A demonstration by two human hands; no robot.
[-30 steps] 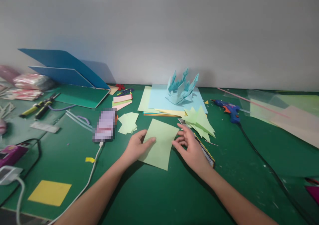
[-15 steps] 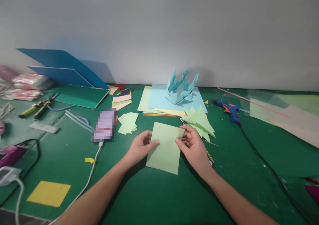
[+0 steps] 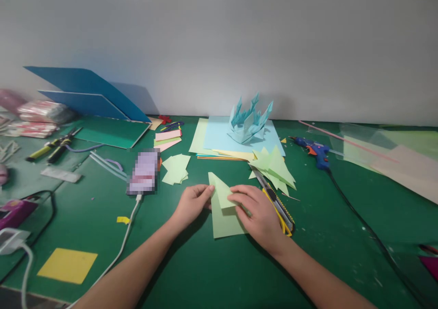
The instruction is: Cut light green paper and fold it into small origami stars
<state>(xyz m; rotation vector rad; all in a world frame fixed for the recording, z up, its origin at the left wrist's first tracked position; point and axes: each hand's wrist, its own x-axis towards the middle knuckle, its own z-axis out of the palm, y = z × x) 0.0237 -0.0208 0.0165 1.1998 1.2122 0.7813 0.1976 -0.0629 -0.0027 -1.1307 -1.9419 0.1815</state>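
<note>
Green paper, one corner folded over, is pinched by left fingers and right fingers.

Craft wkshp w/ glue gun

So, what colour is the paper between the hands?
The paper is pale green; see the head view.

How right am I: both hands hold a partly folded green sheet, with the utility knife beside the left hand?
Not quite: the utility knife lies beside the right hand, not the left hand, as the head view shows. Both hold the green sheet.
</note>
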